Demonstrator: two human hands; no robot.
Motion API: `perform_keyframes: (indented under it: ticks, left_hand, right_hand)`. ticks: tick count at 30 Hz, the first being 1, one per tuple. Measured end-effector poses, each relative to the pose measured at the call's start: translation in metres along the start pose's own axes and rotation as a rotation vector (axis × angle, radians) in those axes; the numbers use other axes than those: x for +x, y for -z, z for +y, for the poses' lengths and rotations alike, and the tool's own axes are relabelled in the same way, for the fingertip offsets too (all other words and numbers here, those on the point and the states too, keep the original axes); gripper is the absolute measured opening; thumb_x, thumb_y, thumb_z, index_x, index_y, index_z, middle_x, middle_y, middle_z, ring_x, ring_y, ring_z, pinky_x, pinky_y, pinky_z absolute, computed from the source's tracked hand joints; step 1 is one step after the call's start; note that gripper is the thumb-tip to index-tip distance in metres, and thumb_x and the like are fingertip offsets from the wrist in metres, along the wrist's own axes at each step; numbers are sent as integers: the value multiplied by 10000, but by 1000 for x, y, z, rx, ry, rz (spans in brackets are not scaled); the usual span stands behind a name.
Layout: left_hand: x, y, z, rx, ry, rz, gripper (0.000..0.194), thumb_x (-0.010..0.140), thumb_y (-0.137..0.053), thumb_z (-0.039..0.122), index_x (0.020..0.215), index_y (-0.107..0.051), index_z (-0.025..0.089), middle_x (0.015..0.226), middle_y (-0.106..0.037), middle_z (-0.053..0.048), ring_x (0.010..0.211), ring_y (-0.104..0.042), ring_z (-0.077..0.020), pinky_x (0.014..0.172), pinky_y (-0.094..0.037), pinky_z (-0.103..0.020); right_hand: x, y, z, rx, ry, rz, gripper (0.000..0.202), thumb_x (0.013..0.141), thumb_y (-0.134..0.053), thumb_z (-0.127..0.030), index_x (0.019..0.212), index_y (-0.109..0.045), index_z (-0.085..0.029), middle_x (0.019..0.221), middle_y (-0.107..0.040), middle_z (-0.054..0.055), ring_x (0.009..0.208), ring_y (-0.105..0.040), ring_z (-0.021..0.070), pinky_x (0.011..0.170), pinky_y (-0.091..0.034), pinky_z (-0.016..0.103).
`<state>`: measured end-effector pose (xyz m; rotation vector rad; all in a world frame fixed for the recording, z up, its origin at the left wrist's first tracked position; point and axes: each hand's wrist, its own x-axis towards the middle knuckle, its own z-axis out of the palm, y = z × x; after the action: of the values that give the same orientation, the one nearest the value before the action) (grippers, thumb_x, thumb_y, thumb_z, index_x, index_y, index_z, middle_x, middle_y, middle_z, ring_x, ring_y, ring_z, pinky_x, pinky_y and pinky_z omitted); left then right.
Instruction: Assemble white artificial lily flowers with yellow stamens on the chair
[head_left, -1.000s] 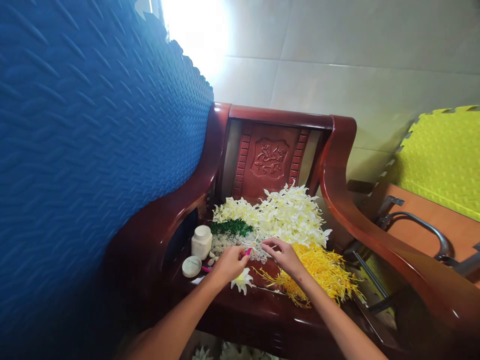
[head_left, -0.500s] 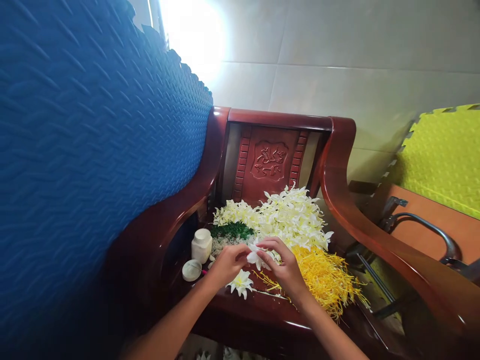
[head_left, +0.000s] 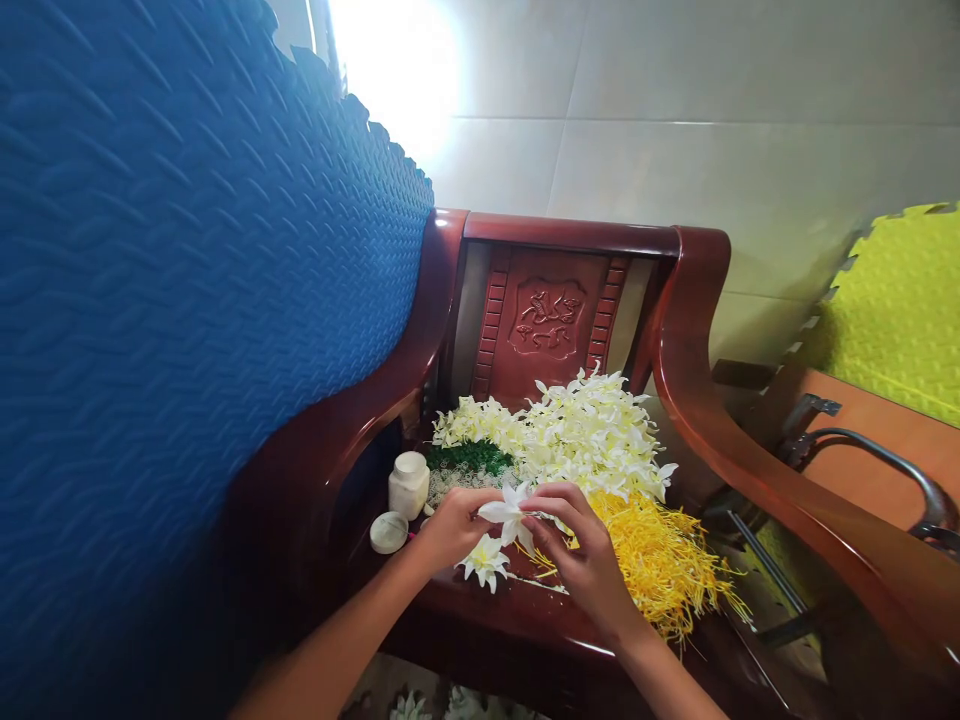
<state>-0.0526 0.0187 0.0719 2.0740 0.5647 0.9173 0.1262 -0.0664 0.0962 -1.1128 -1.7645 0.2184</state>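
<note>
Between my two hands is a white artificial flower (head_left: 507,514), held above the seat of a dark red wooden chair (head_left: 495,620). My left hand (head_left: 456,528) pinches it from the left, its fingertips partly hidden behind the petals. From the right, my right hand (head_left: 577,545) grips it with thumb and fingers. Just below lies another white flower (head_left: 484,563) with a yellowish centre. A heap of white petal pieces (head_left: 592,435) rises behind my hands. Yellow stamen strands (head_left: 660,565) are piled to the right of my right hand.
A white jar (head_left: 409,486) and its round lid (head_left: 389,533) stand left of my left hand. Small green pieces (head_left: 471,457) and clear pieces (head_left: 457,482) lie behind. Blue foam matting (head_left: 187,250) walls the left side; a yellow mat (head_left: 900,310) is at right.
The held flower has turned, so its petals now spread more openly toward the camera. My right hand has shifted slightly right and down. The whole view has shifted slightly.
</note>
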Motion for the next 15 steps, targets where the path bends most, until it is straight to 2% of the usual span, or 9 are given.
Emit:
perform_keyframes:
  ticks: [6,11,15]
  left_hand:
    - [0,-1,-4,-13,-20,11,206,759,-458,11,740,-626,129,666,-588,9,622,-486,-114,587,-329,-219]
    - [-1,-1,-5,-8,-49,0,202,740,-458,-2,731,-608,133,662,-577,9,624,-472,-117,583,-321,-222]
    - [-2,-1,-6,-6,-44,-9,166,773,-477,37,728,-605,133,671,-582,9,624,-462,-114,590,-317,-227]
  right_hand:
    - [-3,0,-1,-39,78,25,168,888,-593,-185,1021,-652,-270,999,-586,52,976,-573,208,841,-485,352]
    - [-5,0,-2,-48,101,25,186,879,-604,-161,1031,-626,-267,1019,-584,51,999,-565,209,854,-480,361]
    - [-3,1,-3,-76,148,-9,263,875,-613,-149,1108,-610,-272,1080,-594,58,1041,-555,214,886,-470,379]
